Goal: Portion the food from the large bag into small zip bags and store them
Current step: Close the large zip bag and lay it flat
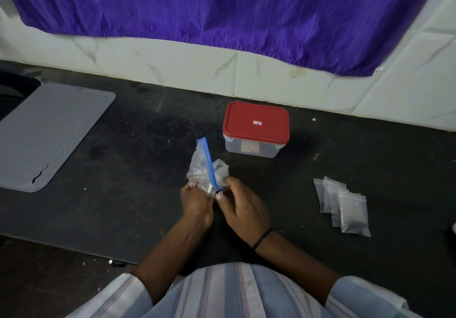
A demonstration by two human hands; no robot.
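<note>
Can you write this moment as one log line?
left hand: grips large bag | right hand: pinches its blue zip end | small bags: on counter

The room is dim, and the dark black counter (pixel 123 194) soaks up most of the light, so it looks murky with only faint soft shadows under things. The white marble-look wall tiles (pixel 172 63) and the shiny purple wrinkled curtain (pixel 222 9) are the brightest parts. The whole picture is a bit soft and blurry, and the wide lens bends the wall edge into a curve near the sides.
</note>
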